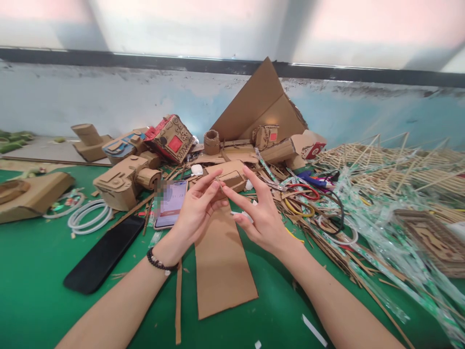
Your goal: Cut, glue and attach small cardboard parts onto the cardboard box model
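Note:
My left hand (199,203), with a dark beaded bracelet at the wrist, pinches a small, thin brown piece (218,182) between thumb and forefinger. My right hand (260,208) is spread, its forefinger tip touching or very near that piece. Beneath both hands a long cardboard sheet (227,261) lies on the green tabletop (286,310). Just beyond the fingertips sits a small cardboard box (234,180), partly hidden by my fingers.
Cardboard camera models (119,182) and a phone (171,203) stand or lie at left, near a black flat object (105,254). Scissors (303,190), cardboard strips and clear plastic (392,242) crowd the right. A folded cardboard sheet (254,104) leans on the wall.

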Available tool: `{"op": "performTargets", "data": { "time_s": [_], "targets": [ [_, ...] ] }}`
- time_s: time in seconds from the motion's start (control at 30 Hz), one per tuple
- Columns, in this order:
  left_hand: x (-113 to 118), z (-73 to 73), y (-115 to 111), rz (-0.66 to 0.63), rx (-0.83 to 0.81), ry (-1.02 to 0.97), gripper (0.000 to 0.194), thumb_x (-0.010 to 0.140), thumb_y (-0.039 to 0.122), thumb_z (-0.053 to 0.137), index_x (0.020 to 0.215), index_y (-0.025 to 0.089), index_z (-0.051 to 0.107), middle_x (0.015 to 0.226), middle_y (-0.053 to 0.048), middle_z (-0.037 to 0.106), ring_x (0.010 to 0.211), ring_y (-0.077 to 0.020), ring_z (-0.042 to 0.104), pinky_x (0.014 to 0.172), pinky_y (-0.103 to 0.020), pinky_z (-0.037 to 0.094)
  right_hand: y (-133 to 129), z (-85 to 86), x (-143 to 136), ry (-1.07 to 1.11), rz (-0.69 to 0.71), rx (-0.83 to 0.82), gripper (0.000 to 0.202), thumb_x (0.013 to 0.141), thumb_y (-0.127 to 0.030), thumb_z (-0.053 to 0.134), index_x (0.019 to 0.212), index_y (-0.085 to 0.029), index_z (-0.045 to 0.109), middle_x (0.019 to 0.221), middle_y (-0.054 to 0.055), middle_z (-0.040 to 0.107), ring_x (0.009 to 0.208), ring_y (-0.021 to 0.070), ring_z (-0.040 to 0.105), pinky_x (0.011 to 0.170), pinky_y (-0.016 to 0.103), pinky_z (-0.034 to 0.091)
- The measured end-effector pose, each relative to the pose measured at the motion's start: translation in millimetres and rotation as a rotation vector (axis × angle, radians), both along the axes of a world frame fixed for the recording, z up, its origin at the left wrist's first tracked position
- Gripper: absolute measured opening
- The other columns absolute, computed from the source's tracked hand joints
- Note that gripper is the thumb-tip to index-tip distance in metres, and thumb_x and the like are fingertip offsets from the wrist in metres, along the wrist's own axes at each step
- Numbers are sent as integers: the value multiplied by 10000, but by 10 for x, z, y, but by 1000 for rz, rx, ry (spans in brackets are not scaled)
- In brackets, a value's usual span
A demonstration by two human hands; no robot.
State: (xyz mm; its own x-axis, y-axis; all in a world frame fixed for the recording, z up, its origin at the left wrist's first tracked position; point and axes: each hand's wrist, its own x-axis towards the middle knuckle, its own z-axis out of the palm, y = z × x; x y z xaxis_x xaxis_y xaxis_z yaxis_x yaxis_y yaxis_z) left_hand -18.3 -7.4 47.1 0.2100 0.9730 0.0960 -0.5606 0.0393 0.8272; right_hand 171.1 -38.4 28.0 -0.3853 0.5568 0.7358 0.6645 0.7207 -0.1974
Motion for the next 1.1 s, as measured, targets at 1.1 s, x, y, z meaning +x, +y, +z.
{"op": "performTargets", "data": {
  "time_s": [1.1],
  "targets": [
    [27,-42,-23,-87,12,62,336,759,340,940,953,175,721,828,-26,750,752,-135,701,717,-246,601,5,56,73,97,-39,-11,564,1106,-558,274,1605,-362,449,1756,61,222,1557,335,366,1227,573,393]
  ]
}}
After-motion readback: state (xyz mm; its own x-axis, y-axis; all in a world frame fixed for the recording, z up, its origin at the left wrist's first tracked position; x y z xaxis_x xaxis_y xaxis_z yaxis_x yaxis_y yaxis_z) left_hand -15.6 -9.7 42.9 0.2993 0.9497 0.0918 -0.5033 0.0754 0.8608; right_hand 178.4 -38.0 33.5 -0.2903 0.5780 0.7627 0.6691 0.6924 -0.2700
